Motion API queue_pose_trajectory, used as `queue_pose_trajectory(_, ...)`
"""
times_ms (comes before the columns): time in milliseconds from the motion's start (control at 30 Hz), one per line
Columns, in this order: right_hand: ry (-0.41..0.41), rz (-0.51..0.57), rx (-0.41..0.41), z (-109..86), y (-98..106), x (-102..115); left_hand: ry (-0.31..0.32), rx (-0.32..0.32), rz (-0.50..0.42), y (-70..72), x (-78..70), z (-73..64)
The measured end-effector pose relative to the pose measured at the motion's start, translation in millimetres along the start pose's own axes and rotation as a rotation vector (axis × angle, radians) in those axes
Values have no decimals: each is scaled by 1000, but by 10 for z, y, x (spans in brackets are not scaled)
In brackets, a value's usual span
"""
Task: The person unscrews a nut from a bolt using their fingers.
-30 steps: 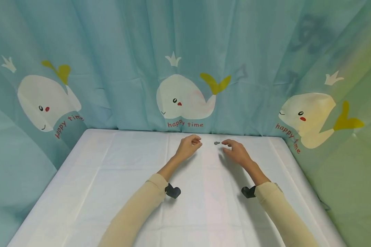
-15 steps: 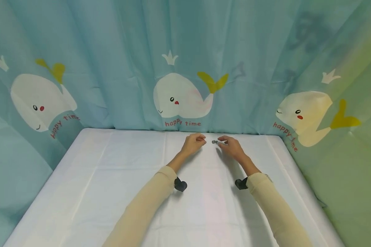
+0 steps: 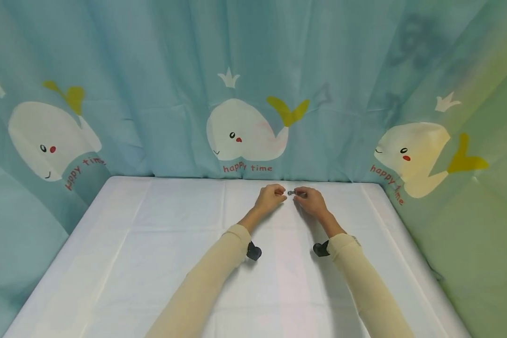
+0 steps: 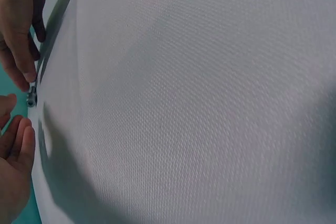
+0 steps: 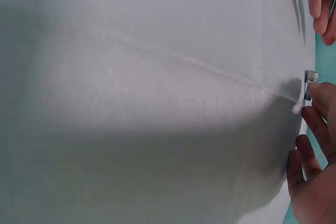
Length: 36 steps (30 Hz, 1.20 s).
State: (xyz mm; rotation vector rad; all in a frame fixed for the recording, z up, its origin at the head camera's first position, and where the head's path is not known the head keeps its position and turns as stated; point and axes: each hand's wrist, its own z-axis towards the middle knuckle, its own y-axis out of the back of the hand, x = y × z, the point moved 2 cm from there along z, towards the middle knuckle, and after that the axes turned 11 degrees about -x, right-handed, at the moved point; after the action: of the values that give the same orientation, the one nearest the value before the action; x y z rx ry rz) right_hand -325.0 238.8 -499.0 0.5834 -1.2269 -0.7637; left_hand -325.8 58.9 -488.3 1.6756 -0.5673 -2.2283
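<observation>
A small silver metal piece (image 3: 291, 193), bolt-like with a thick round head and narrower shank, is at the far side of the white table. My right hand (image 3: 311, 201) pinches its shank end between thumb and finger. In the right wrist view the head of the metal piece (image 5: 312, 75) sticks out past the thumb. My left hand (image 3: 271, 198) is just left of it, fingers loosely bent, with nothing in them. A narrow gap separates the left fingertips from the metal piece (image 4: 32, 97) in the left wrist view.
A white cloth (image 3: 173, 263) with fold creases covers the table. Blue-green curtains (image 3: 160, 94) printed with whales hang along the far edge and both sides. A dark heart-shaped piece (image 3: 254, 251) hangs at the left cuff, another (image 3: 320, 249) at the right cuff.
The right hand has come to the metal piece and taken hold of its shank end. My left hand has moved right, closer to it. The head view has shifted slightly.
</observation>
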Motion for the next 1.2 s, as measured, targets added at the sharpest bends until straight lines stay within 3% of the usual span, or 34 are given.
queue_pose_trajectory(300,22,2,-44,82,-89,11,20,1,109,-73,25,74)
queue_pose_trajectory(567,-9,-1,-115,90,-156,31,-82,8,213,-150,21,148)
queue_pose_trajectory(633,-15,1,-117,82,-171,27,-80,17,227,-166,32,149)
queue_pose_trajectory(667,-12,2,-116,79,-178,25,-105,-1,227,-209,104,171)
queue_pose_trajectory(867,12,10,-95,73,-165,15,-56,-32,241,-255,110,153)
queue_pose_trajectory(933,18,18,-88,75,-134,12,-10,-18,252,-236,20,120)
queue_pose_trajectory(1200,79,51,-30,69,-37,-14,-18,-25,298,-261,-99,95)
